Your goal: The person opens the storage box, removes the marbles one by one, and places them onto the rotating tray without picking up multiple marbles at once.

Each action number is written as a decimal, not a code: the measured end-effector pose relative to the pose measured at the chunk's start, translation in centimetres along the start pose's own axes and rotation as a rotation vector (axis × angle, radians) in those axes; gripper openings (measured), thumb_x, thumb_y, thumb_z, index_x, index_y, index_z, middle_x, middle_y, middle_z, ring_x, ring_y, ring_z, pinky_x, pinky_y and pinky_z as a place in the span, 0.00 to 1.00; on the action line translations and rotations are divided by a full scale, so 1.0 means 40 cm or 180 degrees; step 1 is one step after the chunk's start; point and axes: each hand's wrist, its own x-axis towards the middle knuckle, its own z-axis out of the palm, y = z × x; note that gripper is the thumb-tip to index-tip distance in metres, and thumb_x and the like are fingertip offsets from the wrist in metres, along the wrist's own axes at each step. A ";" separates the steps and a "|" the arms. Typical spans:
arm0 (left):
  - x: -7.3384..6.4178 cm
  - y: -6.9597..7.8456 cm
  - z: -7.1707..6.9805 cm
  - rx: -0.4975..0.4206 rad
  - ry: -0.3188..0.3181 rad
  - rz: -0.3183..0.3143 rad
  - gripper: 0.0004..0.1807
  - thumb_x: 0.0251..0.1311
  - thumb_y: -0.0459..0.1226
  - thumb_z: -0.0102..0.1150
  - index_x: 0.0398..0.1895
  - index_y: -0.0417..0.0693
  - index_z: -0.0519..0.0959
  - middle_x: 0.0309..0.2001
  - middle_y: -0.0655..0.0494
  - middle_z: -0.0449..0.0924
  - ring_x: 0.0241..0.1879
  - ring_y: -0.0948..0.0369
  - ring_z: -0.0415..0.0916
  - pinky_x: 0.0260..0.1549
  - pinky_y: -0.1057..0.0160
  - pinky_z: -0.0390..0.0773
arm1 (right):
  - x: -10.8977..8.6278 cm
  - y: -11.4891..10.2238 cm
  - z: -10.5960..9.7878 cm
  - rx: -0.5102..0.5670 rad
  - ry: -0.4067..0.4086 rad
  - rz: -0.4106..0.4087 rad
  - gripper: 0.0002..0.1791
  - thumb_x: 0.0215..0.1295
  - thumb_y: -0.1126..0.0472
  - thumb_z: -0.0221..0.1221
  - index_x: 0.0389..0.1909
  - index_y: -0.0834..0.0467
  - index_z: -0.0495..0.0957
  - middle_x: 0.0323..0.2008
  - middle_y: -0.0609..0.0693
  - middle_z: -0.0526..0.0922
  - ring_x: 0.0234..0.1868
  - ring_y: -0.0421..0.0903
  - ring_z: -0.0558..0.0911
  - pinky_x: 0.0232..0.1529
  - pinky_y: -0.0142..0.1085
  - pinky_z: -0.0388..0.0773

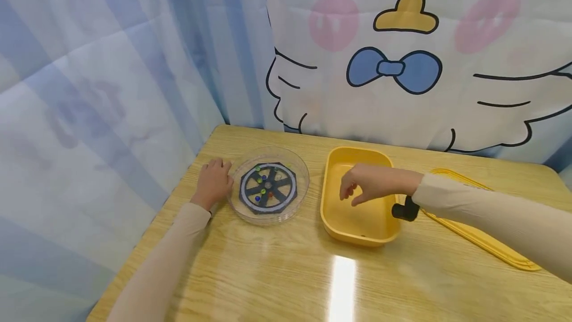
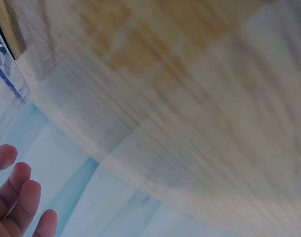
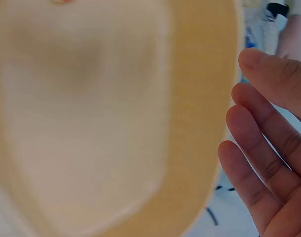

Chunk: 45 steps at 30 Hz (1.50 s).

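Note:
A clear round dish (image 1: 303, 168) stands on the table's left part. Inside it lies a black octagonal, wheel-like piece (image 1: 281, 183) with a pale ring and spokes, and several small green, blue and red beads (image 1: 263, 191). My left hand (image 1: 213, 182) rests at the dish's left edge, fingertips at its rim, with loosely bent fingers (image 2: 28, 200) in the left wrist view. Over the yellow tray (image 1: 328, 207) hovers my right hand (image 1: 373, 182), thumb apart from its relaxed fingers (image 3: 249, 163), and nothing shows between them. A tiny reddish thing (image 3: 62, 1) shows in the tray.
Right of the tray, partly beneath my right forearm, lies a flat yellow lid (image 1: 491, 242). A curtain (image 1: 111, 113) hangs along the table's left edge, and a printed cloth (image 1: 393, 113) hangs behind. Wooden tabletop (image 1: 268, 272) spreads in front.

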 end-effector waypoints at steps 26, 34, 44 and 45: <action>-0.007 -0.006 -0.001 0.0021 0.0036 0.0005 0.11 0.58 0.33 0.53 0.42 0.37 0.76 0.36 0.39 0.73 0.36 0.45 0.72 0.39 0.45 0.73 | -0.081 0.052 0.208 0.0428 -0.0111 -0.0154 0.09 0.51 0.70 0.64 0.28 0.51 0.83 0.26 0.39 0.82 0.28 0.29 0.74 0.31 0.22 0.74; -0.005 -0.005 -0.003 0.0006 0.0010 -0.0013 0.12 0.58 0.32 0.52 0.44 0.37 0.76 0.37 0.39 0.73 0.36 0.45 0.71 0.39 0.46 0.72 | -0.073 0.060 0.220 0.0269 -0.0001 -0.0148 0.09 0.54 0.69 0.64 0.26 0.49 0.82 0.24 0.38 0.80 0.26 0.29 0.74 0.29 0.22 0.73; -0.004 -0.002 -0.001 0.0011 -0.0020 -0.0024 0.12 0.57 0.33 0.52 0.44 0.37 0.76 0.37 0.40 0.73 0.37 0.45 0.71 0.39 0.46 0.72 | -0.058 0.057 0.222 0.0333 0.0069 -0.0267 0.08 0.53 0.69 0.64 0.26 0.52 0.83 0.25 0.41 0.81 0.27 0.30 0.75 0.31 0.21 0.74; -0.004 -0.002 0.000 0.0015 -0.0019 -0.0024 0.12 0.57 0.33 0.52 0.44 0.38 0.76 0.37 0.40 0.73 0.37 0.45 0.71 0.39 0.46 0.72 | -0.056 0.057 0.223 0.0358 0.0036 -0.0278 0.08 0.53 0.69 0.64 0.26 0.51 0.83 0.25 0.40 0.81 0.27 0.29 0.74 0.31 0.21 0.74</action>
